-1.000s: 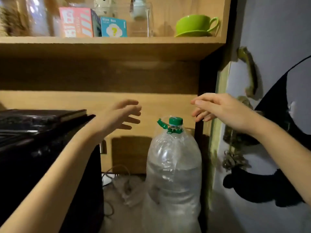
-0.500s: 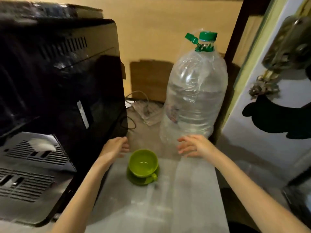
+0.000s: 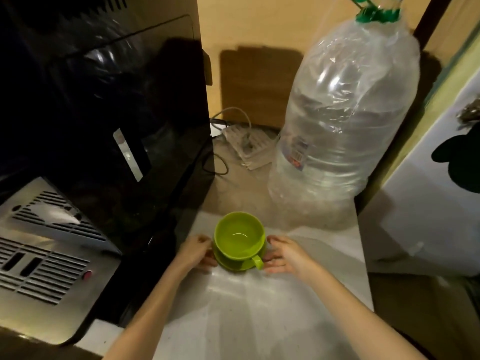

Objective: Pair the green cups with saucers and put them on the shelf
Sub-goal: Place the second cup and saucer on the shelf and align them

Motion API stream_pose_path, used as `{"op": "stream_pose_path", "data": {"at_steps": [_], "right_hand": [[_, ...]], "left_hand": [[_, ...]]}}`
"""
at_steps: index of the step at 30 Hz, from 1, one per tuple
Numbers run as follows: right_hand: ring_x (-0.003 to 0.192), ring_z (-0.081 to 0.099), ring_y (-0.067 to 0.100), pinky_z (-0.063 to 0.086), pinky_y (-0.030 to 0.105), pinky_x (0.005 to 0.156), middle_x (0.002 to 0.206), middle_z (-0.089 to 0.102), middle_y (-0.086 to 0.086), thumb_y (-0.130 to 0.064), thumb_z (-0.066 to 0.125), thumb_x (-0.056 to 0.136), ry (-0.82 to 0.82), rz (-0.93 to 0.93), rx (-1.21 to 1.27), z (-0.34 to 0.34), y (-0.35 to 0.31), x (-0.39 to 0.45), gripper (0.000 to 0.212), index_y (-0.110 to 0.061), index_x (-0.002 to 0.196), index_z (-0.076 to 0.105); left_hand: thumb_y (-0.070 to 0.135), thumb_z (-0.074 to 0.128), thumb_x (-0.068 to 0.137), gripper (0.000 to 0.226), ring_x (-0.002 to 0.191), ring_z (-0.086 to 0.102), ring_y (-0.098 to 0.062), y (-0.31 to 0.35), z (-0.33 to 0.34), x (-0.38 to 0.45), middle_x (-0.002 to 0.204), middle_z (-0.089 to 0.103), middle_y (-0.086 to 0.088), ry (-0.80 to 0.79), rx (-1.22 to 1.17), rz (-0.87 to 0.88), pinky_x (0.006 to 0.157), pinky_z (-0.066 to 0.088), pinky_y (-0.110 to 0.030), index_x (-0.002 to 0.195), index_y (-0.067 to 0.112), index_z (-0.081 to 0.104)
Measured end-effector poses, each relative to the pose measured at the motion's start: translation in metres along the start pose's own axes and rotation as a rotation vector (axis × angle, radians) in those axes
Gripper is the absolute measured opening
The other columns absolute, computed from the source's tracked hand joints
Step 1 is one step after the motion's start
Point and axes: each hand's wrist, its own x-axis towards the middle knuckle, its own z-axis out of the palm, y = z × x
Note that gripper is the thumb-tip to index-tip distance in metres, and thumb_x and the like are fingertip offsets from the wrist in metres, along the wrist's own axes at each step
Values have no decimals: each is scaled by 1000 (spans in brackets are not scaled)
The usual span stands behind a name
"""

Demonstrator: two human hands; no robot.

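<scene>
Our left hand [image 3: 198,252] and right hand [image 3: 288,253] flank the saucer [image 3: 235,266] bearing a cup [image 3: 239,236] on the worktop [image 3: 259,307]; fingers half-curled, apparently touching its rim.

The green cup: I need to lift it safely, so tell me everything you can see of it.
The green cup is glossy lime green, wide and shallow, looks glazed, and is empty. It stands upright on a matching saucer on the pale counter, handle towards the camera. The left hand and right hand flank it at the saucer's edges.
</scene>
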Motion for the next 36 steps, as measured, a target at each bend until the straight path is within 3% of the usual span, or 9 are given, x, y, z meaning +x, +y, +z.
{"op": "stream_pose_path", "data": {"at_steps": [3,8,13,18,22,27,31,36], "right_hand": [[33,59,7,53,23,38,69,58,10,-6,43,93,29,-60,-116,8,3,8,23,-13,114,48],[34,60,8,55,28,41,93,60,14,10,46,81,122,-120,-213,9,8,19,31,-15,101,48],[28,53,8,50,25,39,63,55,4,12,41,80,117,-123,-210,8,5,11,34,-9,105,48],[32,59,10,55,25,42,57,61,12,14,43,81,77,-160,-130,-3,-15,-15,39,-10,111,48],[28,56,10,53,21,38,29,54,-1,13,47,80,83,-244,-66,-14,-38,-46,43,-7,118,48],[34,62,15,53,23,37,38,63,5,14,46,83,62,-340,125,-29,-75,-86,32,-8,106,47],[39,66,18,54,23,40,46,68,6,13,44,85,49,-471,190,-43,-111,-126,20,0,97,53],[38,65,18,54,20,40,44,67,7,13,44,86,55,-626,245,-50,-163,-184,17,2,78,55]], "left_hand": [[8,52,87,2,36,61,-7,0,4,6,66,62,-11,-5,41,41,35,50,-21,89,8,53],[-1,58,80,23,42,65,-15,-5,3,13,70,65,-15,17,73,85,39,53,-26,77,21,50],[-7,56,80,23,41,65,-18,-3,1,10,55,65,-12,-39,46,105,41,56,-30,80,15,50],[-3,59,81,15,38,62,-7,21,-1,-7,40,64,-1,-124,-29,160,41,51,-16,87,10,53],[-3,58,82,10,37,61,-6,51,-2,-30,42,64,1,-184,-70,257,42,51,-15,92,0,58],[7,57,86,17,45,66,-9,96,-2,-59,53,69,-4,-222,-203,391,46,54,-18,101,2,60],[11,52,88,12,47,68,-12,139,-2,-89,56,72,-8,-309,-375,476,44,54,-18,93,12,64],[3,52,85,13,48,68,-13,197,-10,-125,55,72,-8,-337,-457,600,47,55,-16,85,8,64]]}}
